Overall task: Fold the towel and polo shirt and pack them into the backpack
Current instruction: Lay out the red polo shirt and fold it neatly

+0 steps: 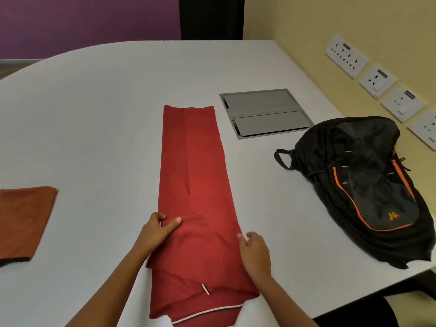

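Observation:
The red polo shirt [195, 175] lies in the middle of the white table [94, 114], folded lengthwise into a long narrow strip, its white-trimmed collar at the near edge. My left hand [160, 228] pinches the strip's left edge about a third of the way up. My right hand [254, 253] holds the right edge opposite it, fingers curled on the cloth. An orange-brown folded towel [23, 220] lies flat at the far left. The black backpack [368, 185] with orange trim lies on its side at the right.
A grey metal cable hatch [264, 113] is set flush into the table behind the shirt. Wall sockets [377, 81] line the yellow wall at right. The table's right edge runs just past the backpack.

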Demonstrator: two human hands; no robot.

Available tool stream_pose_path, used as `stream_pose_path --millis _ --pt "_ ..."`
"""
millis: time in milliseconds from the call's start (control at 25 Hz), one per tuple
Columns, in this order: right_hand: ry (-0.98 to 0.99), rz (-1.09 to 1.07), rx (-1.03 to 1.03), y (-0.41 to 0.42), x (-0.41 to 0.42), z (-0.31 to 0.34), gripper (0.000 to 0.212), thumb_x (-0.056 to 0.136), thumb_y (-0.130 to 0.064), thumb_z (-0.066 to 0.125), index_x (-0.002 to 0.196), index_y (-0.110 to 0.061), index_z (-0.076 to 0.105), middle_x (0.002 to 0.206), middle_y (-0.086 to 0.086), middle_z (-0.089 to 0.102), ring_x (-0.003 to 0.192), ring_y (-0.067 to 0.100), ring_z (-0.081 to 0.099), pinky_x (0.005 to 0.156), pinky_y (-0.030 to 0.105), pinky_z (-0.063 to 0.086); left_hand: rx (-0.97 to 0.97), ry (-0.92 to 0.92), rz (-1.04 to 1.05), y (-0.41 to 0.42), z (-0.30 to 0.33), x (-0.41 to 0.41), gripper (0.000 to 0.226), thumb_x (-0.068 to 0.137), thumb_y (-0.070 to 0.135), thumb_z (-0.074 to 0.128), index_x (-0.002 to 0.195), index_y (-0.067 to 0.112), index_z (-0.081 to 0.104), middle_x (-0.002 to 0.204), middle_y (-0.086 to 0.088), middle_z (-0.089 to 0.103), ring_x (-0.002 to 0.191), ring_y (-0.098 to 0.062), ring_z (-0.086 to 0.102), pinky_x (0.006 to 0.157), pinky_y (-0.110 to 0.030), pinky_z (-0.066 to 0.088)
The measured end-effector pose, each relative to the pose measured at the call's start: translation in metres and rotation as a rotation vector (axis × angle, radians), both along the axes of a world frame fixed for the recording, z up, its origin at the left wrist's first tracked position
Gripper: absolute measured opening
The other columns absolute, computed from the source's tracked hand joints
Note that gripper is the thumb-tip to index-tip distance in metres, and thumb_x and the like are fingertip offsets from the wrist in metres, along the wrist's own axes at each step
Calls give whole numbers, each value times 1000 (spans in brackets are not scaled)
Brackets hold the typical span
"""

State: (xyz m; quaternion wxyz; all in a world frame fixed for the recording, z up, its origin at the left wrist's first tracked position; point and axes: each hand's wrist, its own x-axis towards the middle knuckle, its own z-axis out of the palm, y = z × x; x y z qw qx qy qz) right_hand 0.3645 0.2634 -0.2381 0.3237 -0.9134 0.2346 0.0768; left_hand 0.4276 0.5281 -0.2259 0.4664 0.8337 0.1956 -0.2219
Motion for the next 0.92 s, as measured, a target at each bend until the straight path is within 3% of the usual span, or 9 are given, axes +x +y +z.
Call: stream_pose_path --millis 120,240,320,400,560,680,800,920 --pt "-2 38 91 4 42 3 51 91 -46 55 124 -8 57 111 8 61 101 22 60 90 35 48 -35 -2 -114 5 -5 -11 96 57 70 69 135 27 32 123 6 43 106 -20 53 90 -33 46" --pt "-28 0 152 5 66 -2 29 92 -34 58 99 -7 67 92 6 68 87 23 64 77 31 50 -79 -56 -260 13 -8 -12 83 66 48 79 130 42 26 131 5 42 107 -21 58 91 -38 52" --pt "-37 -102 167 2 71 -5 23 93 -25 57 81 -6 65 77 6 66 76 25 62 69 30 47 -235 -67 -183 15 -5 -11 82 68 38 80 129 41 25 134 3 39 113 -21 54 93 -39 51" --pt "-3 -126 119 -2 70 -9 26 94 -26 55 75 -8 59 72 4 62 72 24 60 67 33 48 -253 -42 -141 13 -3 -13 85 67 39 78 131 35 23 133 1 40 117 -23 50 97 -40 48" --pt "80 -34 -47 -5 66 -13 30 98 -36 47 89 -8 55 81 7 65 74 26 63 63 33 49 14 -22 -228 5 -13 -24 73 82 30 73 135 18 24 138 -9 46 116 -28 54 94 -36 45" --pt "120 56 -175 -4 68 -11 30 99 -36 40 98 -9 53 86 7 65 76 25 64 61 29 46 117 10 -288 2 -5 -17 66 81 41 71 129 18 32 122 -2 54 104 -23 57 83 -32 47" --pt "89 55 -173 -3 76 -8 25 96 -33 43 102 -10 53 95 5 64 84 24 62 69 33 50 195 -89 -201 -6 11 11 50 85 50 62 117 16 46 105 2 55 93 -17 56 75 -29 43" --pt "19 108 -135 1 98 -6 34 96 -39 46 114 -12 52 112 4 59 99 24 59 80 35 50 226 -144 -79 -18 21 59 32 94 43 50 103 13 55 95 -2 61 91 -23 60 78 -33 46"
